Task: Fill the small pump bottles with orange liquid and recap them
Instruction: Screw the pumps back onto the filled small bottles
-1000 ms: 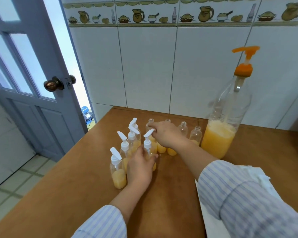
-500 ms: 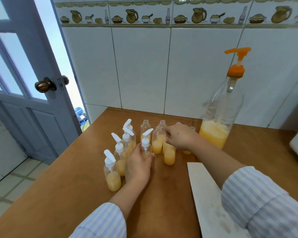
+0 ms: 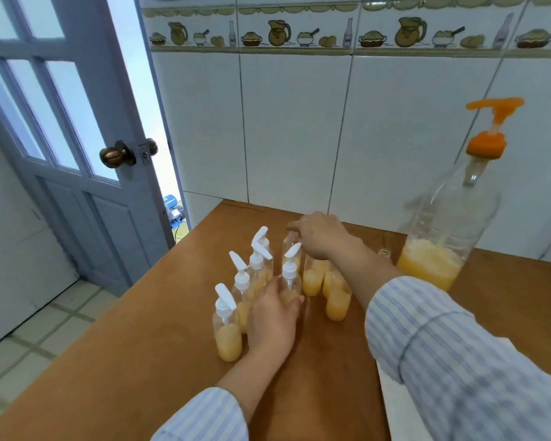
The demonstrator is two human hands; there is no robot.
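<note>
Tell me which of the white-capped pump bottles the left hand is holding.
The capped bottle farthest right in that cluster, beside the uncapped ones. The left hand wraps its lower body; the other capped bottles stand untouched to its left.

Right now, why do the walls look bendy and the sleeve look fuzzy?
Head view: the wide lens bows the tile lines and door; the right sleeve, nearest the camera, is smeared; the capped pump bottles look soft but readable.

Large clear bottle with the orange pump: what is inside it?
The large bottle holds orange liquid with a frothy top in its lowest part; above that it looks empty. The right sleeve does not cover it.
</note>
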